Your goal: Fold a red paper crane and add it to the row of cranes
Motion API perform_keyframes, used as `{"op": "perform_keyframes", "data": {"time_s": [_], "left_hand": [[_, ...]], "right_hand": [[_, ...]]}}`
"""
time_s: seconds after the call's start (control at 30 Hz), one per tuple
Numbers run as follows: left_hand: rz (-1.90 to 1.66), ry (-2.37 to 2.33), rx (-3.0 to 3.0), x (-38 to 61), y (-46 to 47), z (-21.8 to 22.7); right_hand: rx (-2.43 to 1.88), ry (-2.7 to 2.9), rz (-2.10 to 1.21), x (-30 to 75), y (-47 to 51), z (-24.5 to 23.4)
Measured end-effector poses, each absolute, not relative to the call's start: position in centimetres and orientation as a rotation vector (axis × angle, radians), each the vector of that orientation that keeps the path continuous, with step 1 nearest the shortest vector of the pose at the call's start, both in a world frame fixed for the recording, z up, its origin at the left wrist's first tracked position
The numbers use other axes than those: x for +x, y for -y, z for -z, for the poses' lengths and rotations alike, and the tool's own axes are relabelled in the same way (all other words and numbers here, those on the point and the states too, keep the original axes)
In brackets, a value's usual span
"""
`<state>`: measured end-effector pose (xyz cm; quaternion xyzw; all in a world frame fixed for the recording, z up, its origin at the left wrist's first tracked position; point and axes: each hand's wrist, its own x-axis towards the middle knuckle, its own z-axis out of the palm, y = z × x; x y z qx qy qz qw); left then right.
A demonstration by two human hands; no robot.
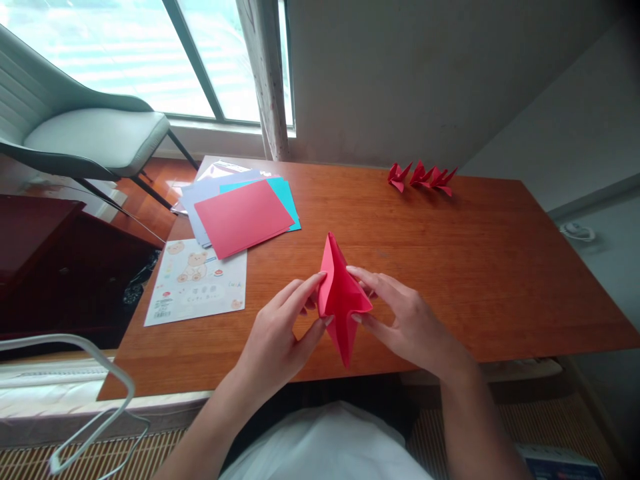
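A partly folded red origami paper (341, 300) is held up over the near part of the table, pointed at top and bottom and opened out like a pocket in the middle. My left hand (285, 327) pinches its left edge between thumb and fingers. On the other side, my right hand (400, 313) grips the right flap, thumb below and fingers above. Some fingertips of both hands are hidden behind the paper.
Red folded paper figures (423, 177) stand in a row at the table's back right. Pink sheets (245, 217) lie over blue sheets (286, 200) at left, beside a bear-printed sheet (200, 283). The wooden table (475, 280) reaches the wall; a chair (95, 137) stands by the window.
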<state>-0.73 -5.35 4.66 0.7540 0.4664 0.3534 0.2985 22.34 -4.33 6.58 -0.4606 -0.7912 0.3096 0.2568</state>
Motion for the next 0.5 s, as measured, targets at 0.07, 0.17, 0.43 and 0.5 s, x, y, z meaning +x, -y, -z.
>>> {"op": "perform_keyframes", "data": {"time_s": [0.07, 0.17, 0.43, 0.5], "left_hand": [[-0.948, -1.238, 1.981, -0.7, 5.3, -4.7], [-0.977, -1.233, 1.933, -0.7, 5.2, -4.7], [-1.088, -1.302, 1.862, -0.5, 5.2, -4.5], [-1.105, -1.312, 1.857, -0.4, 5.2, -4.5]], "right_hand": [[-1.24, 2.145, -0.84, 22.5, 4.3, -6.7], [-1.239, 2.089, -0.861, 22.6, 4.2, -6.6], [-1.364, 1.534, -1.064, 22.4, 4.6, -5.4], [-1.375, 1.403, -1.074, 22.1, 4.7, -5.2]]}}
